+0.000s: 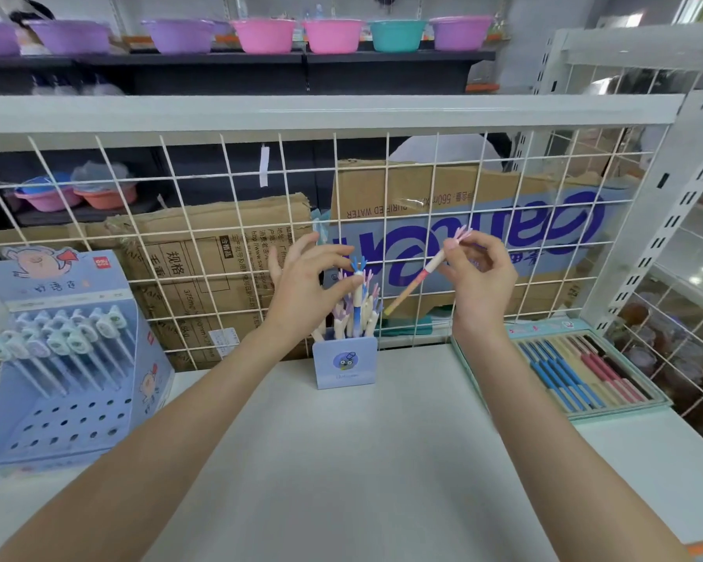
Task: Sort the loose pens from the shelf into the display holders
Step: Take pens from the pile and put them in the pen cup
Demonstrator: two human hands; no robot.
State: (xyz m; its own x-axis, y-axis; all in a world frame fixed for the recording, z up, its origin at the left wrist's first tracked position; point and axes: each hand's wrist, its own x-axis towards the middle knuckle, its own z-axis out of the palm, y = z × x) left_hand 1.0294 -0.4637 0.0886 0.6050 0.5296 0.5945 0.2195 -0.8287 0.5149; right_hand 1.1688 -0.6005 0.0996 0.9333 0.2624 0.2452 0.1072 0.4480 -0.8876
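Far out to the left of our left hand (307, 273), the large blue display holder (68, 383) is sitting at the left edge of the white shelf (366, 480), its upper rows filled with upright pens (57, 338) and its lower holes showing dark and unfilled. Between it and our left forearm we are looking at a bare strip of shelf.

We are pinching the top of a blue antler-capped pen (358, 294) with the thumb and forefinger of the left hand, the other fingers spread loose. That pen is standing in the small blue holder (345, 361), which is sitting directly below and between our two hands, backed against the white wire grid (220, 221) and crowded with similar pens.

We are gripping a pink-topped pen (427, 273) near its cap with the curled fingers of the right hand (479, 277); its barrel is slanting down and left toward the small holder, the tip hanging just beside the bunch.

Right of the right wrist, a flat tray of blue, tan and pink pens (581, 373) is lying close to the shelf's right edge. Under our forearms the shelf surface is running wide toward us.
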